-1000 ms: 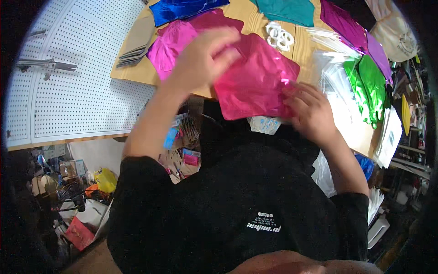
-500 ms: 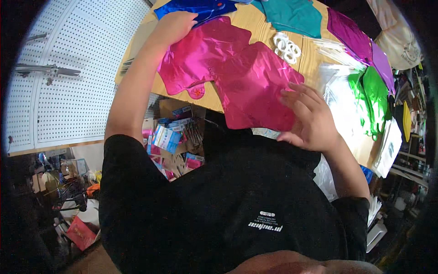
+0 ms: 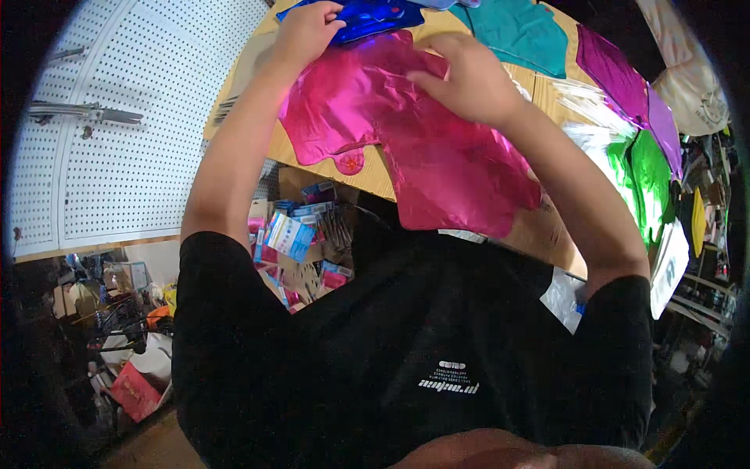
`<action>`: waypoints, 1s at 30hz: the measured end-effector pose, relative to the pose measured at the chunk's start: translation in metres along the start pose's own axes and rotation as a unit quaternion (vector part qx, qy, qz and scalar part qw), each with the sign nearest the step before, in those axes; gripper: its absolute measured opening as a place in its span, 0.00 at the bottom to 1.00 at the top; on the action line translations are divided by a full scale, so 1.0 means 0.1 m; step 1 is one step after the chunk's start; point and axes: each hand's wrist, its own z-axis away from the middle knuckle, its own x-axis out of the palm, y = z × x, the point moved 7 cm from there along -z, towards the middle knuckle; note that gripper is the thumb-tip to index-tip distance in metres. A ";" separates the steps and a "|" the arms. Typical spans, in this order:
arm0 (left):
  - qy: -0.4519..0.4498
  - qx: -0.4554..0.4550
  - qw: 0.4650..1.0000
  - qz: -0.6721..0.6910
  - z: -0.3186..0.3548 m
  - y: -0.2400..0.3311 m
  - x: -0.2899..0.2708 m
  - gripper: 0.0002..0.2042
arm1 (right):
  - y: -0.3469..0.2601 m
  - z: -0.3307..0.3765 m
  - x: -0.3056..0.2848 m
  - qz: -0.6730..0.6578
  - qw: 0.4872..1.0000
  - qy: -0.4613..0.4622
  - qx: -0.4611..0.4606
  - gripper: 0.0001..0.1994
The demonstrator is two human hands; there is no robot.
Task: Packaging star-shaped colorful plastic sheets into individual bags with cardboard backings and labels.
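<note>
A flat, shiny pink foil balloon (image 3: 461,172) lies across the wooden table (image 3: 371,173), its near edge hanging over the table's front edge. Its small round tab (image 3: 349,162) sticks out at the left. My left hand (image 3: 306,35) is at the blue foil balloon (image 3: 375,17) beyond the pink one. Its fingers are curled over the blue foil, and what is between them cannot be made out. Over the far part of the pink foil is my right hand (image 3: 476,78), thumb and fingers apart, holding nothing.
Teal (image 3: 519,35), purple (image 3: 613,74) and green (image 3: 644,180) foil pieces lie along the far and right side. White strips (image 3: 590,105) sit between them. A white pegboard (image 3: 141,156) stands at left. Small packets (image 3: 289,234) fill a box below the table edge.
My right hand has left the pink balloon's near right edge and moved up and left to its far part. My left hand has shifted slightly farther away over the blue foil.
</note>
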 end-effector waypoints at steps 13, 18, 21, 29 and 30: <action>0.060 -0.125 0.988 0.064 -0.14 -0.10 -0.27 0.11 | 0.45 -0.95 1.15 0.113 0.988 -0.095 -0.043 0.43; 0.151 -0.139 0.978 0.041 -0.29 -0.44 -0.54 0.10 | 0.46 -0.91 1.14 0.130 0.986 -0.101 -0.037 0.45; 0.209 -0.194 0.956 0.072 -0.45 -0.75 -0.77 0.12 | 0.47 -0.91 1.11 0.125 0.986 -0.103 -0.042 0.44; 0.389 -0.169 0.893 0.150 -0.64 -1.90 -2.06 0.09 | 0.25 -0.94 1.16 0.112 0.987 -0.103 -0.048 0.42; 0.381 -0.167 0.895 0.162 -0.76 -1.78 -2.00 0.09 | 0.36 -0.90 1.15 0.118 0.987 -0.105 -0.035 0.42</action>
